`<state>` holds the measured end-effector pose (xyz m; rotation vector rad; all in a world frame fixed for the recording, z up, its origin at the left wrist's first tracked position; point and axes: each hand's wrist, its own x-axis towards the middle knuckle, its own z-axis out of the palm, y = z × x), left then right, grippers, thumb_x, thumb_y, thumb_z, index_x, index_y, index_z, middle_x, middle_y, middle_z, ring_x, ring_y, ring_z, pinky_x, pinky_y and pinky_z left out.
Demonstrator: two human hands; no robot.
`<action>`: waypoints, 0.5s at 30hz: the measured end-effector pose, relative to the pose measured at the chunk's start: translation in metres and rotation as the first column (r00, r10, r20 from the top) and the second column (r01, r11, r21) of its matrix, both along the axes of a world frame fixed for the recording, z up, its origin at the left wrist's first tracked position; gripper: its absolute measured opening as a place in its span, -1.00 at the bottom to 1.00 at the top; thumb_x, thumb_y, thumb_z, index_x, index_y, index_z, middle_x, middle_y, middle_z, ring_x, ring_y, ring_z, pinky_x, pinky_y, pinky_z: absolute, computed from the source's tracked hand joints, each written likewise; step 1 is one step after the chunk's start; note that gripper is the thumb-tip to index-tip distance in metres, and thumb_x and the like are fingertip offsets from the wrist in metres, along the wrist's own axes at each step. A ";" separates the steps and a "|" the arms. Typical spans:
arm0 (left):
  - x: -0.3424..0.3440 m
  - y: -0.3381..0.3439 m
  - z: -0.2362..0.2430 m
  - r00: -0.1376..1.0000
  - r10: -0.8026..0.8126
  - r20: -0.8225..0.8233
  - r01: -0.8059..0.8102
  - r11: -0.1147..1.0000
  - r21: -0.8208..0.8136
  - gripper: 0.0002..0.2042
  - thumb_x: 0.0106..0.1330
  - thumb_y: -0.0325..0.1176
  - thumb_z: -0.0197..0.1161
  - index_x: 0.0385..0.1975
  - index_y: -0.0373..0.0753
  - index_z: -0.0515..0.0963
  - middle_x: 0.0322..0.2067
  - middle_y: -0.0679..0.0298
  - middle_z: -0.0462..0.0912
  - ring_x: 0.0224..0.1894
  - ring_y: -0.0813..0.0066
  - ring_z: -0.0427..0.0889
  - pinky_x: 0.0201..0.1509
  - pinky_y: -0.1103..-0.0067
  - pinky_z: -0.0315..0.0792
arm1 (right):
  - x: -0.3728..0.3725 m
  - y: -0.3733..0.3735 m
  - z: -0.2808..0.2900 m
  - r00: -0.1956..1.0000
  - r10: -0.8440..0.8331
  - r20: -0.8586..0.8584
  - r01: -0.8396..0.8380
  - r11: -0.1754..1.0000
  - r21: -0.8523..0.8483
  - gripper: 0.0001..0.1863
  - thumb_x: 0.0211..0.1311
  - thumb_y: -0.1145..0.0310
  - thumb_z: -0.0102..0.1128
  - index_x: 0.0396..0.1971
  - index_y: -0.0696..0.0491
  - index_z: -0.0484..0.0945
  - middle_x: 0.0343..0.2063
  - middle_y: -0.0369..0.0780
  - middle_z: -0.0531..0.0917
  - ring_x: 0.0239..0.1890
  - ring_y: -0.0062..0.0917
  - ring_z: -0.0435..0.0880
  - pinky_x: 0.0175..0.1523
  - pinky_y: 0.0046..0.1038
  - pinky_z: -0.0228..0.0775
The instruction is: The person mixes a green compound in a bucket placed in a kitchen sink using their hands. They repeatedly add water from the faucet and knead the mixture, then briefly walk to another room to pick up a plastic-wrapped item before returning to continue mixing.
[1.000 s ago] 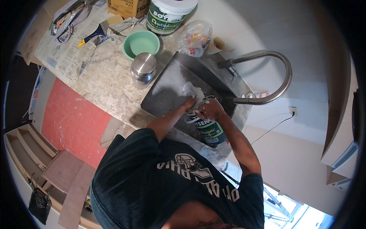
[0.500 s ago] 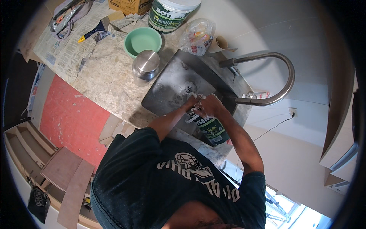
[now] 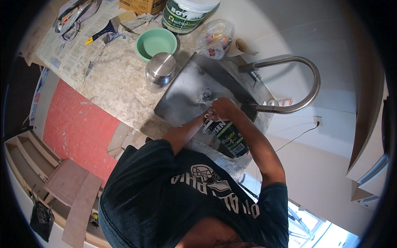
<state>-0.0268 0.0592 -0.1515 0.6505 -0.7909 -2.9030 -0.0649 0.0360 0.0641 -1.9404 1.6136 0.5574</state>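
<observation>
My right hand [image 3: 224, 108], with its fingers curled, lies against my left hand [image 3: 210, 114] over the near right part of the steel sink [image 3: 171, 101]. Whitish smears mark both hands. The right hand mostly covers the left one's fingers, and anything small between them is hidden. Just below the hands, a dark green paint pail [image 3: 230, 139] with a pale handle [image 3: 208, 126] is at the sink's near right end. Beyond the hands, the sink drain [image 3: 205, 95] looks blurred, with greyish wet patches around it.
The arched tap [image 3: 308, 74] reaches over the sink's right side. Left of the sink stand a steel canister [image 3: 161, 66] and a green basin [image 3: 155, 43]. Farther back are a large paint bucket [image 3: 184, 17], a clear plastic bag [image 3: 215, 39] and a brush [image 3: 101, 32] on newspaper.
My right hand has rolled over and drawn closer against the left, covering more of it. Less white shows on the hands. The drain area looks more blurred. The pail stays in place.
</observation>
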 end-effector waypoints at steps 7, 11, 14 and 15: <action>-0.003 -0.001 0.000 1.000 0.003 0.016 -0.003 0.999 0.040 -0.53 0.43 -0.02 -0.10 -0.10 -0.34 0.52 -0.13 0.04 0.63 -0.08 0.27 0.61 0.04 0.42 0.49 | 0.010 -0.018 -0.004 0.999 0.010 -0.052 -0.003 0.990 0.140 -0.51 0.04 -0.16 0.19 -0.40 0.01 0.71 -0.44 -0.08 0.69 -0.28 -0.14 0.68 -0.14 -0.16 0.51; -0.006 0.000 0.002 1.000 -0.004 0.019 0.003 0.998 0.057 -0.54 0.43 -0.02 -0.11 -0.10 -0.34 0.52 -0.13 0.04 0.63 -0.08 0.26 0.61 0.05 0.42 0.49 | 0.013 -0.023 -0.004 0.998 0.000 -0.067 0.012 0.983 0.182 -0.50 0.02 -0.18 0.21 -0.37 -0.01 0.72 -0.43 -0.09 0.69 -0.27 -0.15 0.68 -0.12 -0.19 0.51; -0.007 -0.003 0.002 1.000 0.002 0.021 -0.004 0.998 0.069 -0.54 0.44 -0.03 -0.12 -0.10 -0.34 0.52 -0.13 0.04 0.63 -0.08 0.26 0.61 0.05 0.42 0.49 | 0.012 -0.027 0.005 0.999 0.018 -0.030 -0.014 0.991 0.134 -0.50 0.01 -0.17 0.22 -0.37 0.00 0.72 -0.44 -0.09 0.69 -0.28 -0.14 0.68 -0.12 -0.19 0.51; -0.008 -0.003 0.002 1.000 -0.002 0.021 0.001 0.998 0.070 -0.54 0.44 -0.03 -0.12 -0.10 -0.34 0.52 -0.12 0.04 0.63 -0.08 0.26 0.61 0.05 0.42 0.48 | 0.010 -0.026 0.003 0.999 0.002 -0.048 0.005 0.990 0.142 -0.50 0.00 -0.16 0.22 -0.37 0.00 0.72 -0.44 -0.08 0.69 -0.28 -0.14 0.68 -0.12 -0.19 0.51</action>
